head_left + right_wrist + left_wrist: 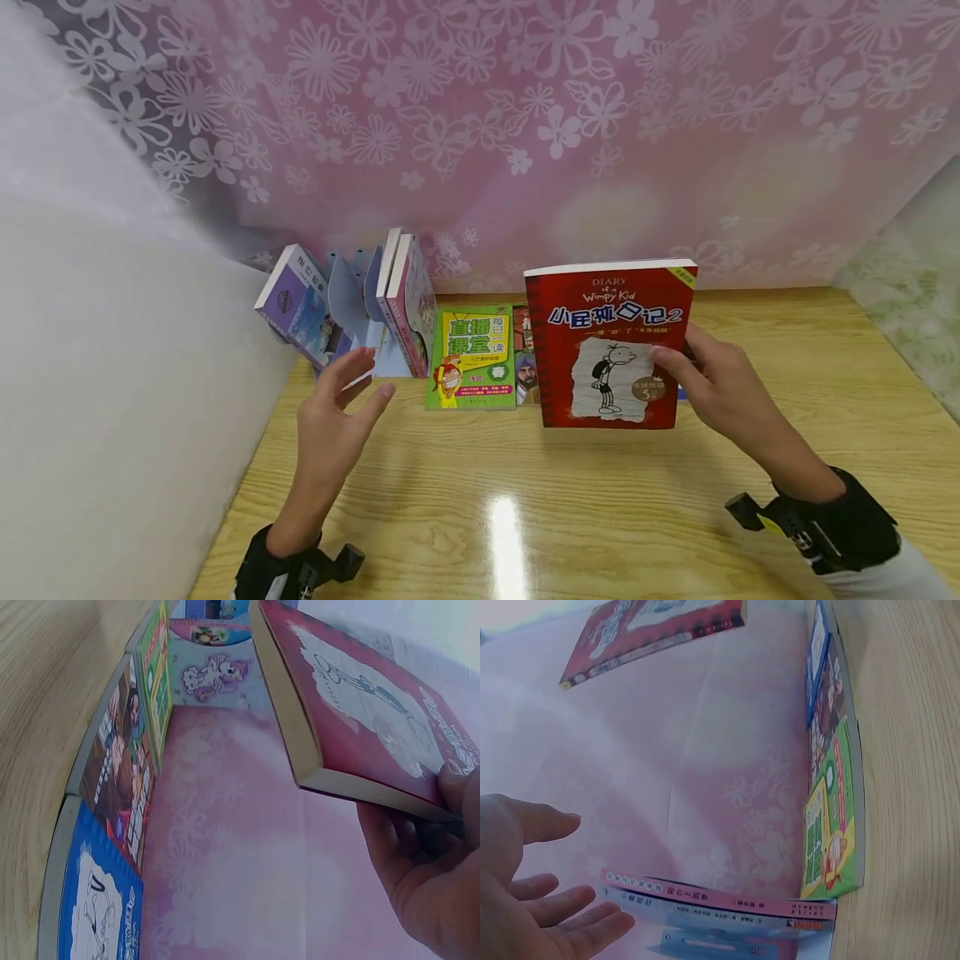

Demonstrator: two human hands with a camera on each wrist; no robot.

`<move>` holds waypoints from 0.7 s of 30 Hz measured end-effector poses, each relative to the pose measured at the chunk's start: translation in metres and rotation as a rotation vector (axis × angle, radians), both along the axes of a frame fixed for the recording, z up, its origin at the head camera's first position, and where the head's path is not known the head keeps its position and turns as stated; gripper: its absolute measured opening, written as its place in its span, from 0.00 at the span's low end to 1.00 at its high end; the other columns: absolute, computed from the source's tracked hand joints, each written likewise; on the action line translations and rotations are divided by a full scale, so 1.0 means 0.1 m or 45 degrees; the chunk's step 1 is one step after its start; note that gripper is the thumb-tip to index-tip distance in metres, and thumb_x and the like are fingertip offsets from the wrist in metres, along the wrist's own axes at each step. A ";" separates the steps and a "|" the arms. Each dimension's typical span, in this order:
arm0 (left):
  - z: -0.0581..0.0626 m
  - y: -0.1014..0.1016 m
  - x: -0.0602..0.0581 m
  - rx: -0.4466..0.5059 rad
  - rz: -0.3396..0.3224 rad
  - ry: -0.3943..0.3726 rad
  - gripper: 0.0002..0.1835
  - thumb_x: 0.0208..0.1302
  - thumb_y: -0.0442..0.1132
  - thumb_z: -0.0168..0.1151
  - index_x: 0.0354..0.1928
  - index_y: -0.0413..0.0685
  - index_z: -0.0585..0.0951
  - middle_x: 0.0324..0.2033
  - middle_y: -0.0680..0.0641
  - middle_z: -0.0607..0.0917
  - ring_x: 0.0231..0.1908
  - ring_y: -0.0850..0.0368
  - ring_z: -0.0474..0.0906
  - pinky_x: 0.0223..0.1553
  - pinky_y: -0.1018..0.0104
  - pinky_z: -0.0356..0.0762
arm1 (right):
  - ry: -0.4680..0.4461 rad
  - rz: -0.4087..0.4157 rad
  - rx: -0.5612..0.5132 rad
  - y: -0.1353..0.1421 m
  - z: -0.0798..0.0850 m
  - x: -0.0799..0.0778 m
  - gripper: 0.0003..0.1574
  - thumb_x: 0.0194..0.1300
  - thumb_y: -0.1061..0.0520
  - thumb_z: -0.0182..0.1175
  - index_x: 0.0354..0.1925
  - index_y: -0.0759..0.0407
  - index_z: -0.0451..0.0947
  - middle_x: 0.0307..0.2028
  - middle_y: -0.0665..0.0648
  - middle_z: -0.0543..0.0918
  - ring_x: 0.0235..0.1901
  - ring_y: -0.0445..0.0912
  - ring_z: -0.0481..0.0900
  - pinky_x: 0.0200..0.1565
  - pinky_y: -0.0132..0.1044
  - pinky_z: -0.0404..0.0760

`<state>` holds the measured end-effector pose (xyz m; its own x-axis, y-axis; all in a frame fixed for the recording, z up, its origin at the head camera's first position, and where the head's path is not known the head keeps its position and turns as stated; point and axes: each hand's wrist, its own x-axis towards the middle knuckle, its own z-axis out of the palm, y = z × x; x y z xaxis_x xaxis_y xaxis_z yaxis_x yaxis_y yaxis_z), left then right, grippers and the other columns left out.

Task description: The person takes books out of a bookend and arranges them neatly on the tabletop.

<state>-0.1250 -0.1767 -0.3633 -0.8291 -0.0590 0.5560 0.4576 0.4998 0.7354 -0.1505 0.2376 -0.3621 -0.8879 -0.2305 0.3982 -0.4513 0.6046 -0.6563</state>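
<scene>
A red "Diary of a Wimpy Kid" book [555,375] is held upright above the table by my right hand [731,387], thumb on the front cover and fingers behind. In the right wrist view the same red book [367,697] shows its page edges. My left hand [333,425] is raised with nothing in it, thumb and fingers apart, in front of the blue bookend [347,296]. Two books [408,308] stand upright at the bookend's right side, and a purple-and-white book [296,300] leans at its left. The left wrist view shows the left hand [551,892] near the pink spine.
Along the back of the table [420,492] lie a green book [472,358], a comic-style book [527,367], and a blue book [94,892], partly hidden behind the red one in the head view. A pink floral curtain [480,150] hangs behind; a white wall [112,350] bounds the left.
</scene>
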 end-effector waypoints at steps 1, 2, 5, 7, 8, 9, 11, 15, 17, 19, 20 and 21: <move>-0.01 -0.02 -0.02 0.007 0.015 -0.007 0.28 0.53 0.25 0.67 0.58 0.33 0.71 0.53 0.35 0.78 0.53 0.45 0.75 0.49 0.51 0.76 | -0.004 -0.021 -0.003 0.02 0.00 0.00 0.23 0.70 0.58 0.54 0.61 0.55 0.67 0.46 0.62 0.82 0.35 0.51 0.82 0.33 0.41 0.84; -0.01 -0.04 -0.03 0.012 0.031 -0.012 0.29 0.53 0.25 0.67 0.58 0.32 0.70 0.54 0.35 0.77 0.53 0.45 0.74 0.49 0.51 0.76 | -0.006 -0.045 -0.006 0.04 0.00 0.00 0.22 0.70 0.58 0.54 0.61 0.55 0.68 0.45 0.61 0.82 0.35 0.50 0.82 0.33 0.38 0.83; -0.01 -0.10 -0.08 0.031 0.089 -0.036 0.30 0.54 0.26 0.66 0.60 0.32 0.69 0.57 0.36 0.75 0.56 0.46 0.72 0.51 0.51 0.75 | -0.003 -0.104 -0.013 0.11 -0.01 0.00 0.20 0.71 0.57 0.53 0.59 0.56 0.68 0.44 0.62 0.82 0.33 0.46 0.82 0.32 0.32 0.81; -0.01 -0.14 -0.11 0.039 0.129 -0.058 0.32 0.55 0.28 0.66 0.63 0.35 0.67 0.59 0.37 0.74 0.58 0.47 0.70 0.53 0.50 0.73 | 0.014 -0.141 -0.008 0.15 -0.01 -0.01 0.19 0.71 0.56 0.52 0.58 0.58 0.69 0.43 0.62 0.82 0.32 0.43 0.81 0.31 0.29 0.80; -0.02 -0.16 -0.13 0.047 0.145 -0.067 0.33 0.55 0.28 0.66 0.64 0.36 0.66 0.60 0.37 0.73 0.59 0.46 0.69 0.53 0.49 0.72 | 0.019 -0.160 -0.004 0.17 0.00 -0.02 0.19 0.71 0.56 0.52 0.58 0.58 0.69 0.43 0.63 0.82 0.31 0.41 0.81 0.31 0.28 0.79; -0.03 -0.18 -0.15 0.053 0.160 -0.080 0.34 0.56 0.29 0.67 0.65 0.37 0.65 0.60 0.38 0.72 0.59 0.46 0.68 0.54 0.48 0.72 | 0.023 -0.176 0.000 0.20 0.00 -0.03 0.19 0.71 0.56 0.52 0.58 0.58 0.69 0.43 0.63 0.82 0.31 0.41 0.81 0.30 0.28 0.79; -0.05 -0.22 -0.17 0.066 0.184 -0.108 0.35 0.56 0.30 0.67 0.66 0.39 0.64 0.62 0.39 0.71 0.60 0.47 0.67 0.55 0.48 0.71 | 0.024 -0.212 0.012 0.25 0.00 -0.04 0.19 0.71 0.54 0.52 0.58 0.58 0.69 0.42 0.64 0.82 0.30 0.41 0.80 0.30 0.27 0.78; -0.19 -0.36 -0.29 0.077 0.225 -0.145 0.37 0.56 0.33 0.68 0.67 0.42 0.63 0.64 0.42 0.69 0.61 0.49 0.65 0.56 0.48 0.71 | 0.000 -0.273 0.025 0.37 -0.01 -0.08 0.20 0.71 0.53 0.52 0.58 0.58 0.69 0.43 0.66 0.82 0.29 0.41 0.80 0.28 0.26 0.77; -0.28 -0.44 -0.36 0.082 0.247 -0.167 0.39 0.57 0.36 0.68 0.69 0.45 0.62 0.65 0.44 0.67 0.63 0.52 0.63 0.57 0.50 0.71 | -0.016 -0.301 0.029 0.44 -0.02 -0.09 0.20 0.72 0.52 0.51 0.58 0.58 0.69 0.43 0.67 0.81 0.29 0.36 0.78 0.27 0.26 0.76; -0.36 -0.52 -0.42 0.087 0.273 -0.187 0.41 0.57 0.40 0.68 0.70 0.49 0.59 0.67 0.48 0.64 0.64 0.53 0.61 0.58 0.51 0.70 | -0.034 -0.332 0.034 0.52 -0.04 -0.10 0.20 0.72 0.51 0.51 0.59 0.57 0.69 0.44 0.67 0.81 0.28 0.31 0.76 0.27 0.26 0.76; -0.37 -0.54 -0.44 0.096 0.283 -0.196 0.41 0.57 0.41 0.68 0.71 0.49 0.58 0.68 0.49 0.63 0.65 0.54 0.60 0.58 0.51 0.70 | -0.040 -0.348 0.034 0.55 -0.05 -0.11 0.20 0.72 0.51 0.51 0.58 0.58 0.69 0.44 0.67 0.81 0.28 0.29 0.75 0.26 0.25 0.76; -0.38 -0.56 -0.45 0.106 0.291 -0.203 0.42 0.58 0.42 0.68 0.71 0.50 0.57 0.68 0.49 0.62 0.65 0.54 0.60 0.58 0.51 0.70 | -0.048 -0.363 0.033 0.59 -0.06 -0.12 0.20 0.72 0.51 0.50 0.58 0.58 0.69 0.44 0.67 0.80 0.28 0.28 0.74 0.26 0.25 0.76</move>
<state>-0.1696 -0.2326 -0.4012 -0.8655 -0.2942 0.4053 0.2155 0.5118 0.8317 -0.1627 0.2964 -0.3682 -0.9322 0.0210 0.3612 -0.2364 0.7204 -0.6520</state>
